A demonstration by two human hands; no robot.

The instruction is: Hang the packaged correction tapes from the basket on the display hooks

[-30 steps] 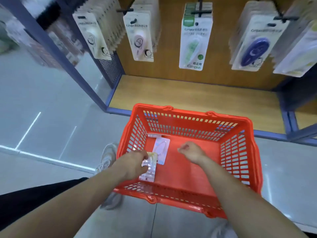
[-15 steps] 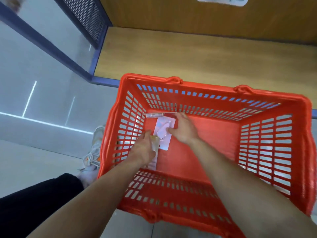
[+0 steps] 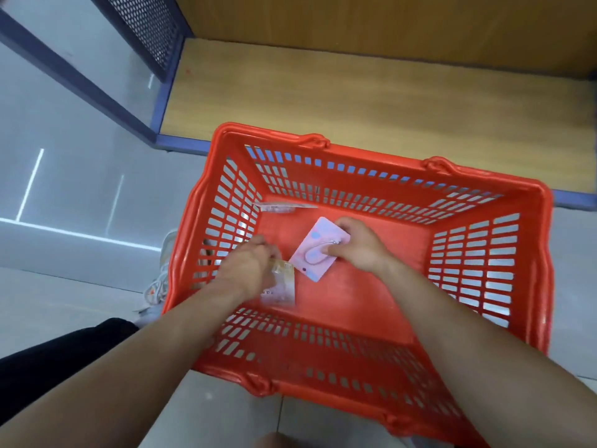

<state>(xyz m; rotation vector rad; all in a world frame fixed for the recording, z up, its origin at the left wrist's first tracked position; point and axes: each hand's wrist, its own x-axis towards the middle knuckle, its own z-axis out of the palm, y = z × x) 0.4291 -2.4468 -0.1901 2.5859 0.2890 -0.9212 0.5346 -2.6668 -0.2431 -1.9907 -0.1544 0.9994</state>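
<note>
In a red basket (image 3: pixel 371 156), a pink correction tape package (image 3: pixel 315 253) is pinched by the right grip (image 3: pixel 358 247). A clear package (image 3: pixel 284 287) is held by the left grip (image 3: pixel 248 270), beside the basket's left wall. Open basket floor is seen rightward.

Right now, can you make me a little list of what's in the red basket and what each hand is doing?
basket: red plastic, on the floor before a wooden shelf
left hand: holds a yellowish package low inside the basket
right hand: pinches a pink package, tilted
clear package: lies by the basket's far wall, no hand on it
display hooks: out of view
</note>
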